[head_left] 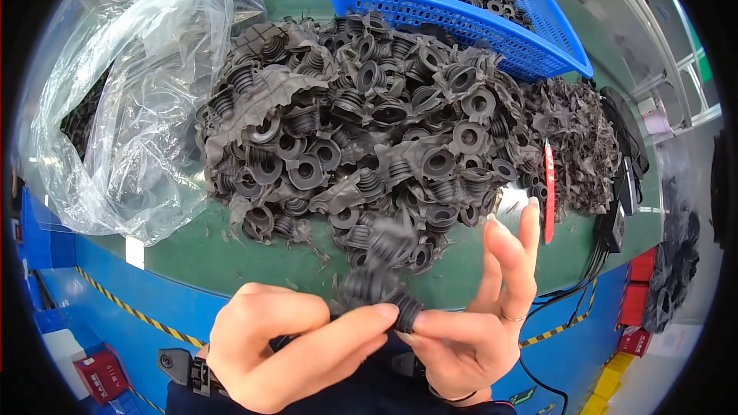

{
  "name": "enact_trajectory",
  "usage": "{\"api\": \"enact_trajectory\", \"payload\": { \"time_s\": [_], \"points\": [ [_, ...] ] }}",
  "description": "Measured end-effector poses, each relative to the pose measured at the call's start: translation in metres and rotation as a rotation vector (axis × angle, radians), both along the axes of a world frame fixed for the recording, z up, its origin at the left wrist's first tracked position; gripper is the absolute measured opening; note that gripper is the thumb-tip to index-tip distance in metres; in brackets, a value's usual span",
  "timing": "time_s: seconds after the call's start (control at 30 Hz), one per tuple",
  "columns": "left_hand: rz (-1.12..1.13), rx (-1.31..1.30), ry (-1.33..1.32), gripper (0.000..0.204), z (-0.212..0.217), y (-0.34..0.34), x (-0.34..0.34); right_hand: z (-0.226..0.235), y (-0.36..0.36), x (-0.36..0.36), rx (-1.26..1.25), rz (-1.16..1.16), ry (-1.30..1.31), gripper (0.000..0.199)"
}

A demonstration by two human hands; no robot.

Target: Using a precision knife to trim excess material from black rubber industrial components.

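My left hand [288, 346] is closed, its thumb and forefinger pinching the near side of a small black ribbed rubber bellows [405, 310]. From the right, thumb and forefinger of my right hand [480, 323] grip the same bellows, with other fingers raised. Just beyond the fingertips, a motion-blurred string of dark rubber [369, 284] reaches toward the pile; whether it joins the held piece I cannot tell. That large heap of rubber bellows [304, 171], many still linked by thin torn sheet, covers the middle of the green table [184, 250].
A blue perforated basket [461, 19] of loose bellows stands behind the heap. Clear plastic bags [154, 107] lie left. Right of the heap are a red-handled pointed tool [549, 196], a mound of rubber scraps [576, 146] and black cables [596, 261]. Red boxes [104, 375] stand below the table.
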State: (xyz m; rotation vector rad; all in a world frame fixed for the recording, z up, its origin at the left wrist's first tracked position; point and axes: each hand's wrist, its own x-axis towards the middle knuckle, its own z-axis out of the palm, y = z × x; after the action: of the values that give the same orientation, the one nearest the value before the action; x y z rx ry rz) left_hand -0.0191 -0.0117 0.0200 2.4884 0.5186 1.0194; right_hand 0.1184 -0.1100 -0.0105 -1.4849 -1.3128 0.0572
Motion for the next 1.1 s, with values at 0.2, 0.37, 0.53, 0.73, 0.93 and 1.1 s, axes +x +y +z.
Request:
{"api": "enact_trajectory", "payload": {
  "time_s": [0.2, 0.37, 0.53, 0.73, 0.93, 1.1],
  "points": [
    [-0.005, 0.114, -0.001, 0.041, 0.007, -0.006, -0.004, 0.007, -0.004, -0.003, -0.024, -0.042, -0.181, 0.014],
    [0.017, 0.259, -0.023, 0.039, -0.003, -0.006, 0.003, 0.013, -0.004, -0.007, -0.074, -0.207, -0.486, 0.018],
    [0.027, 0.709, -0.087, 0.026, -0.013, -0.001, 0.010, 0.014, -0.001, -0.011, -0.081, -0.264, -0.597, 0.018],
    [0.033, 0.018, -0.056, 0.012, -0.006, 0.011, 0.008, 0.005, -0.003, -0.007, -0.068, -0.074, -0.046, 0.025],
    [-0.019, -0.395, -0.087, 0.025, -0.010, 0.002, 0.003, -0.003, -0.005, -0.009, 0.011, -0.084, 0.086, 0.028],
    [-0.065, -0.195, -0.009, 0.022, -0.009, 0.006, 0.002, -0.007, -0.004, -0.010, 0.036, -0.207, -0.128, 0.031]
  ]
}}
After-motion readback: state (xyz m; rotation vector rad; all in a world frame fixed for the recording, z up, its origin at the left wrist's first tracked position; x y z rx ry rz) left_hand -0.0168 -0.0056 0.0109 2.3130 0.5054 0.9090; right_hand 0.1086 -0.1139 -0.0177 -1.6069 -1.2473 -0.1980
